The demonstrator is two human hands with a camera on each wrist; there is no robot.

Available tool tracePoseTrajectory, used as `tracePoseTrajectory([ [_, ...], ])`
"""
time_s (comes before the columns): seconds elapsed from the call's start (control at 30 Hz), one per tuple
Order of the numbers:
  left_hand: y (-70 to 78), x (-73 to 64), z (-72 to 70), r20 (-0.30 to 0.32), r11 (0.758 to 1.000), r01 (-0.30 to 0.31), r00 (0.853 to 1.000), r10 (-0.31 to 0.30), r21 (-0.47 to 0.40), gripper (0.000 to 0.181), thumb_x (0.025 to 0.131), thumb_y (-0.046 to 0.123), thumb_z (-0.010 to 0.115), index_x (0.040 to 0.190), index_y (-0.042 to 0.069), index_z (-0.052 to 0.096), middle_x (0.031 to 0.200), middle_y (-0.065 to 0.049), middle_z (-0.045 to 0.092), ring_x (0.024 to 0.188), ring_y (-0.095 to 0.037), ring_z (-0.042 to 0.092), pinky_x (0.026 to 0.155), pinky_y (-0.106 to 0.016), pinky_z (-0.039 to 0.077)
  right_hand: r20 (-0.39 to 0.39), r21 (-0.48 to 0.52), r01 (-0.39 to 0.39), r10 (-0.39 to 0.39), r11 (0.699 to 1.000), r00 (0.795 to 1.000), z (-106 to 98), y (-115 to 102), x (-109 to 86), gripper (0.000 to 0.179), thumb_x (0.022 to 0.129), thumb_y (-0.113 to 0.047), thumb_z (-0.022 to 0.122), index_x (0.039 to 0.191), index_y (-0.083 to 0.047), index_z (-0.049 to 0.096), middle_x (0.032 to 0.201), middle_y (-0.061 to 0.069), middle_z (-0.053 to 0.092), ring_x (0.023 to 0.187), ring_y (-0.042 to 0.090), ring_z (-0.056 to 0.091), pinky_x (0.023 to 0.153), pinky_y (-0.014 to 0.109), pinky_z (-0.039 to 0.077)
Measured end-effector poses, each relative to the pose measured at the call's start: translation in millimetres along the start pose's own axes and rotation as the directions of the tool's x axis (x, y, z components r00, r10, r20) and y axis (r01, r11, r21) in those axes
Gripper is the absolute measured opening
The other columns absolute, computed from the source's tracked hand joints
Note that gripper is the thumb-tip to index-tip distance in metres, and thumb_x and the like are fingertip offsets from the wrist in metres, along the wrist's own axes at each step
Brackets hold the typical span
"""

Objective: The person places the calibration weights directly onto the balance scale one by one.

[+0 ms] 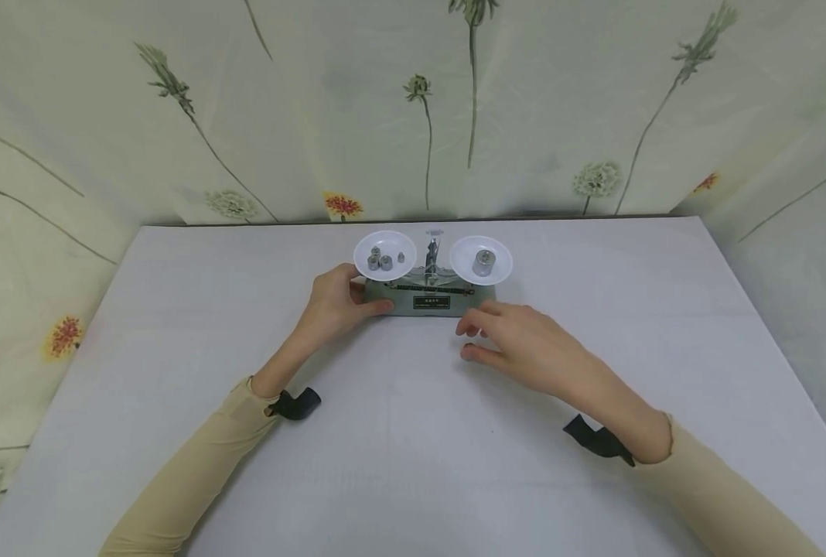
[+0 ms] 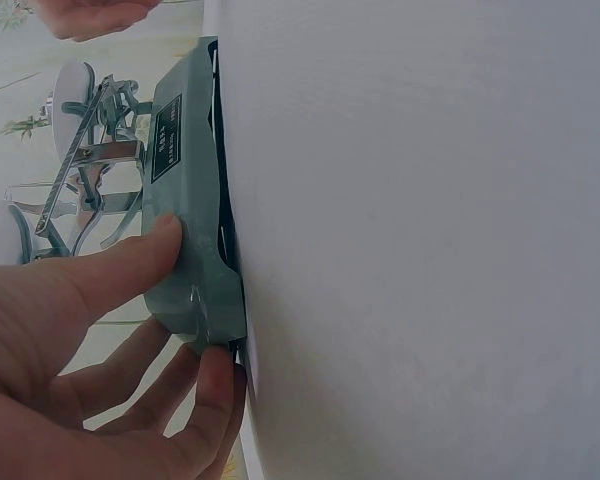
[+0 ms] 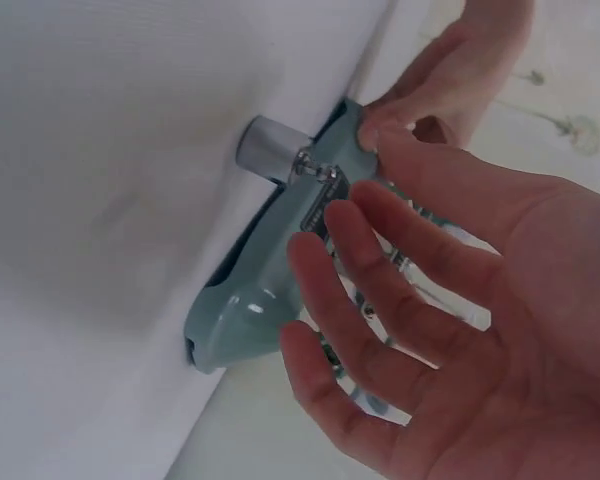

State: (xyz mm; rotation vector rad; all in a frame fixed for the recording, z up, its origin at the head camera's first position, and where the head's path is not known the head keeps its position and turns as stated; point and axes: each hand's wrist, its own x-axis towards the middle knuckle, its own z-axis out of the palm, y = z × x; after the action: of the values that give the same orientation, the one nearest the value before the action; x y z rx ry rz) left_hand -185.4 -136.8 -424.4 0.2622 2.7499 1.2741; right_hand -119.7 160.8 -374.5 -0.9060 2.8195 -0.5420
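A small green balance scale (image 1: 394, 303) stands near the table's back edge. Several small metal weights (image 1: 386, 263) lie in its left white pan (image 1: 385, 234), and one larger weight (image 1: 483, 263) sits in the right pan (image 1: 501, 272). My left hand (image 1: 334, 305) grips the left end of the base, thumb (image 2: 140, 265) on the front and fingers curled round the end. My right hand (image 1: 531, 348) hovers before the right end, fingers loosely bent and thumb apart. Another knobbed metal weight (image 3: 270, 148) shows beyond its fingertips in the right wrist view; the head view hides it.
A white cloth (image 1: 385, 464) covers the table. Behind it hangs a pale curtain (image 1: 357, 116) printed with flowers, close to the scale. Black straps (image 1: 295, 404) sit at both wrists.
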Motion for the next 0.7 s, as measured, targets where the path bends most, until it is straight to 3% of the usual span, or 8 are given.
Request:
tracePoseTrajectory([
  [0.7,0.8,-0.6,-0.6,-0.009,1.000,-0.001,1.000,0.001,0.014,0.053,0.085,0.019,0.092,0.130,0.000,0.070,0.128,-0.024,0.073,0.108,-0.037,0.077,0.094,-0.047,0.063,0.045,-0.038,0.010,-0.008,0.999,0.999,14,9,1.9,0.020,0.092,-0.023,0.086,0.110,-0.020,0.077,0.105,-0.004,0.074,0.087,0.012,0.068,0.085,0.041,0.056],
])
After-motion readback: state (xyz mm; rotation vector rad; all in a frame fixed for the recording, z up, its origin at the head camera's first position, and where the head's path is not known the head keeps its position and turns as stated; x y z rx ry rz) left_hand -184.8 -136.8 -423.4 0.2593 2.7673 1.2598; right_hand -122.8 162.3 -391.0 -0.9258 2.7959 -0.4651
